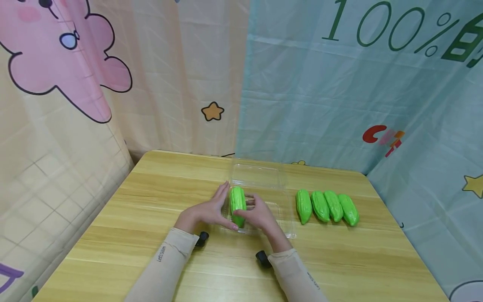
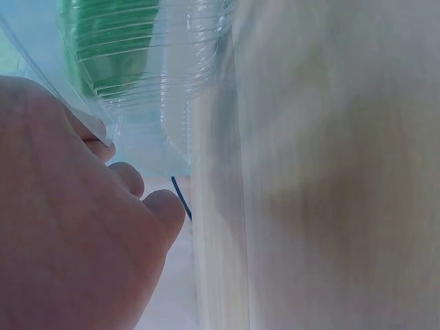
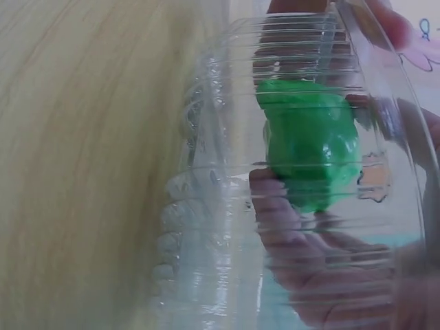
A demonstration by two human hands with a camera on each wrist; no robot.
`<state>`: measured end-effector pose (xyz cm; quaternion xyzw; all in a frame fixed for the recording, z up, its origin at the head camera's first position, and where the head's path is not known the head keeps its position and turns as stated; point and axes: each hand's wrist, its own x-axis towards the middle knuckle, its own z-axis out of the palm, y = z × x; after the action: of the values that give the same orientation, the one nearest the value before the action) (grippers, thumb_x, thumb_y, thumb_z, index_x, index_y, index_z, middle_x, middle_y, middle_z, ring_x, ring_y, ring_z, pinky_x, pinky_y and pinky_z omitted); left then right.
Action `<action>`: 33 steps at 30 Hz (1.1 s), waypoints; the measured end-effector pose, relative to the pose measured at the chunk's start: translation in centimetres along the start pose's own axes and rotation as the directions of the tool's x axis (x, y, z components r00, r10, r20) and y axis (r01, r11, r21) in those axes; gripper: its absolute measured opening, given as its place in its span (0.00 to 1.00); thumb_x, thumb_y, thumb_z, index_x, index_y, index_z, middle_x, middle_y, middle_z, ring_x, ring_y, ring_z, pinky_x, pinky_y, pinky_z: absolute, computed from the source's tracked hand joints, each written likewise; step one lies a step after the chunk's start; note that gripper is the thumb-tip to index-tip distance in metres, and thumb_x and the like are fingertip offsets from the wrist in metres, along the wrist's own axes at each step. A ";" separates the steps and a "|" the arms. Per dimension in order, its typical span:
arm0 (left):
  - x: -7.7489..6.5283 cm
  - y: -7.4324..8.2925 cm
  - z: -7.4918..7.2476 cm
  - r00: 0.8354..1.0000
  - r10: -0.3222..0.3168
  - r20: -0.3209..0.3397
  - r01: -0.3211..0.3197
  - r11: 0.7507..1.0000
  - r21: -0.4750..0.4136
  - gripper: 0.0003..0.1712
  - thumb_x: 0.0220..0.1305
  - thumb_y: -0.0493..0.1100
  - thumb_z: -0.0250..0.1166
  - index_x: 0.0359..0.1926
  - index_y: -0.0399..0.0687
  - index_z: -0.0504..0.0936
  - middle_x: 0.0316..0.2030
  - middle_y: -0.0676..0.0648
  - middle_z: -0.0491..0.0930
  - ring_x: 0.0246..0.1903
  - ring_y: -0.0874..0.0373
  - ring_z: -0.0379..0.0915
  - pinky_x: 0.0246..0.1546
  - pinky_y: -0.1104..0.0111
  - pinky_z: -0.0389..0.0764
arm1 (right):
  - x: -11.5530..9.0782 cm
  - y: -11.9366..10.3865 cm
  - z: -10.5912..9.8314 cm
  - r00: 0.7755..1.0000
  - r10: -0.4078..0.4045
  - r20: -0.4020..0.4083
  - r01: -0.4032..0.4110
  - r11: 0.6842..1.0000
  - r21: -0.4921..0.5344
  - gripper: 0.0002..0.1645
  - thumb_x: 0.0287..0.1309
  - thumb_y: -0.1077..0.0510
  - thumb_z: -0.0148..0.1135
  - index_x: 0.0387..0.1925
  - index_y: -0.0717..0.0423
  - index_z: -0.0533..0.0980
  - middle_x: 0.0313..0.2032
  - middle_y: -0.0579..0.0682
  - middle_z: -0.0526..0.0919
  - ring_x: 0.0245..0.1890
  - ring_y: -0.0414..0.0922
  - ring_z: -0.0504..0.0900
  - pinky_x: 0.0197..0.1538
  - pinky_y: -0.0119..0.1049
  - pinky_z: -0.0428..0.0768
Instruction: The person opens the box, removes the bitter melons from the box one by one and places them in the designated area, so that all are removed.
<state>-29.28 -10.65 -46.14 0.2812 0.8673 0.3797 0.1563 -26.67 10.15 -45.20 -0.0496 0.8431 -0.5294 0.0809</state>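
Note:
A clear plastic clamshell box (image 1: 281, 212) lies with its lid (image 1: 258, 175) folded back. One bright green, ridged bitter melon (image 1: 237, 203) stands lengthwise at the box's left side, seen through the wall in the right wrist view (image 3: 313, 148). My right hand (image 1: 259, 213) reaches into the box and holds this melon, thumb near its front end and fingers along its right side. My left hand (image 1: 207, 209) is spread at the box's left edge, its fingers touching the rim in the left wrist view (image 2: 89, 199). Several more bitter melons (image 1: 326, 206) lie right of the box.
The wooden table (image 1: 151, 251) reaches back to printed curtains (image 1: 181, 84). The other melons lie side by side in a row. Black camera mounts (image 1: 263, 259) sit on both wrists, close above the tabletop.

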 end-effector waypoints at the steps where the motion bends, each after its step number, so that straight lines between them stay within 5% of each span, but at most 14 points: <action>1: 0.0 0.0 0.0 1.000 -0.001 0.001 0.001 1.000 -0.001 0.85 0.43 0.67 0.80 0.79 0.47 0.23 0.77 0.49 0.16 0.75 0.48 0.16 0.72 0.45 0.45 | 0.0 0.0 -0.1 1.000 -0.004 -0.001 0.004 1.000 0.011 0.50 0.51 0.51 0.78 0.70 0.64 0.64 0.57 0.63 0.78 0.54 0.58 0.80 0.50 0.49 0.83; 33: 0.0 0.2 0.0 0.999 -0.043 0.009 0.043 0.999 -0.001 0.86 0.43 0.66 0.81 0.78 0.51 0.21 0.76 0.52 0.13 0.75 0.51 0.14 0.73 0.47 0.43 | -0.8 -1.4 -4.0 0.987 -0.071 -0.145 0.098 0.977 0.190 0.46 0.49 0.58 0.78 0.69 0.57 0.68 0.59 0.63 0.77 0.55 0.59 0.79 0.50 0.50 0.83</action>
<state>-29.19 -10.57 -45.96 0.2640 0.8723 0.3754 0.1686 -26.61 13.19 -42.15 -0.0406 0.7873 -0.6152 0.0043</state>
